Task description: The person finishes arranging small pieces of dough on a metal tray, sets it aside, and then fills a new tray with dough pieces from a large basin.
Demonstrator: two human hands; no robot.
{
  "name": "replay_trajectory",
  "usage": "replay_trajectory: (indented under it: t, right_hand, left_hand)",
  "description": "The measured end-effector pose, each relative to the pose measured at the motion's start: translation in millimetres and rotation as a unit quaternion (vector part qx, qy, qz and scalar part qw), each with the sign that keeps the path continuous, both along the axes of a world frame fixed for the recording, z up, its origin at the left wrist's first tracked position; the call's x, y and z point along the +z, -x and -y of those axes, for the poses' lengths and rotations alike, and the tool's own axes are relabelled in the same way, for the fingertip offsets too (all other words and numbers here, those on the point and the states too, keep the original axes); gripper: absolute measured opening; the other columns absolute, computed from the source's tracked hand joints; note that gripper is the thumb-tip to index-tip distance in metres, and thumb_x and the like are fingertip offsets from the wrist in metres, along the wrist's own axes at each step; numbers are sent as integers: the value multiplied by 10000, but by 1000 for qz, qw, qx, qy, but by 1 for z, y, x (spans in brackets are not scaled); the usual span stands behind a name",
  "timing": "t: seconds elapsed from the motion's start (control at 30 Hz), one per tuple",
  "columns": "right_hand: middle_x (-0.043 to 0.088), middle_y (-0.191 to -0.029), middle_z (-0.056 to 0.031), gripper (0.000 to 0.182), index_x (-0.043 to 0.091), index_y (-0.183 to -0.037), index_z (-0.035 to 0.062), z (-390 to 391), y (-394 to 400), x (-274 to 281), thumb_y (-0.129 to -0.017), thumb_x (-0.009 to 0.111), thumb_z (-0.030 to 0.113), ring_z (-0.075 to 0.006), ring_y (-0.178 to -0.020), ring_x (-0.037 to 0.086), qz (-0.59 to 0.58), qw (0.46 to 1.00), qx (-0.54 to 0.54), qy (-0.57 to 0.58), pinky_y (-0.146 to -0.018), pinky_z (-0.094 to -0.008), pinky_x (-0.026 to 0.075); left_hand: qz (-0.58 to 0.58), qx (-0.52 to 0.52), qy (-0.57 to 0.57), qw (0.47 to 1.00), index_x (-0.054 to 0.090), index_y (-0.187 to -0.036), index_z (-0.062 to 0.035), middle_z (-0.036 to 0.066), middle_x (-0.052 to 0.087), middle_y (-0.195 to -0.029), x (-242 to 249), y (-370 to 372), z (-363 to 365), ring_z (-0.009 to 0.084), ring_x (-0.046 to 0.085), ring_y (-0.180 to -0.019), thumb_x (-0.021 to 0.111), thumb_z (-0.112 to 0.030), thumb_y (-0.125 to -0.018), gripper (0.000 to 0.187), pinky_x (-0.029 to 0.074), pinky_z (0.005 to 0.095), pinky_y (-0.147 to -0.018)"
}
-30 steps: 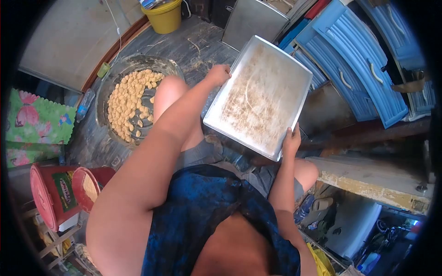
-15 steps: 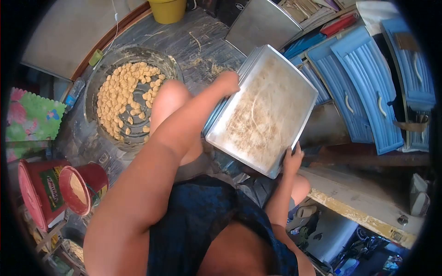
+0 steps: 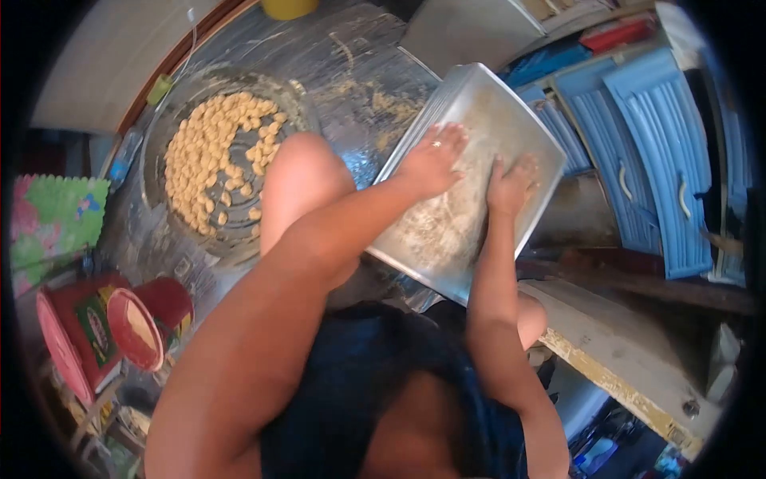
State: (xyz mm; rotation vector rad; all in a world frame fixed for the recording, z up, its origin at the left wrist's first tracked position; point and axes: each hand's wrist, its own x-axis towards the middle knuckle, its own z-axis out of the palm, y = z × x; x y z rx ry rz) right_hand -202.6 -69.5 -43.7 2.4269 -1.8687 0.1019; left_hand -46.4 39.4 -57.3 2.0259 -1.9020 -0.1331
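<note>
Tray lies right of the basin, long axis running forward and a bit rightward from what I see. Left hand is flat near its left edge, right hand nearer the other; grip's released on both, fingers spread.

My bare left knee blocks me
Past it, grey floor leaves room between the round dark basin and silver metal tray.

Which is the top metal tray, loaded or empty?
Empty: besides the left hand and right hand resting on it, the top metal tray shows only brownish marks. What the hands cover cannot be told.
</note>
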Motion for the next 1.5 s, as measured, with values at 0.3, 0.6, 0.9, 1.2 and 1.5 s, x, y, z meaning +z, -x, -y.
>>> replay_trajectory:
  t: [0.3, 0.6, 0.9, 1.2, 1.5]
  right_hand:
    - [262, -1441, -284, 762, 272, -1392, -64, 41, -20, 7, -839, 621, 328, -369, -1353, 244, 282, 954, 92, -32, -1116, -452, 160]
    - [435, -1344, -220, 688, 430, -1318, -19, -41, -310, 33, -781, 688, 325, -367, -1241, 404, 241, 808, 532, -77, -1053, -427, 298]
    - [533, -1275, -185, 599, 476, -1320, 82, -152, -483, -129, -810, 609, 368, -322, -1160, 527, -118, 780, 435, -434, -993, -411, 403]
    - [563, -1211, -208, 506, 590, -1177, 42, -159, -391, -241, -764, 605, 335, -345, -1109, 547, -269, 711, 441, -477, -943, -418, 428]
    - [610, -1123, -207, 457, 604, -1157, 70, -158, -404, -254, -742, 591, 261, -352, -1061, 573, -91, 790, 393, -462, -922, -403, 443]
  left_hand:
    - [-170, 18, -30, 985, 312, -1403, -24, 215, 160, -1500, 48, -41, 1, 341, 89, -1410, 475, -485, -885, 712, 84, 454, -1144]
    - [-364, 411, 171, 819, 580, -1163, 44, 242, 544, -1222, -44, -315, -162, 335, 515, -1158, 637, -459, -789, 629, 412, 400, -970]
    - [-280, 774, -4, 568, 354, -1389, -68, 275, 267, -1439, -266, -427, -363, 423, 359, -1275, 542, -561, -797, 793, 360, 461, -1002]
    - [-199, 710, -151, 658, 318, -1425, -231, 261, 124, -1487, -283, -382, -333, 482, 147, -1355, 596, -701, -670, 932, 224, 629, -1034]
    - [-143, 759, -5, 635, 377, -1368, -140, 218, 337, -1378, -284, -401, -367, 397, 272, -1323, 610, -586, -738, 806, 253, 623, -1013]
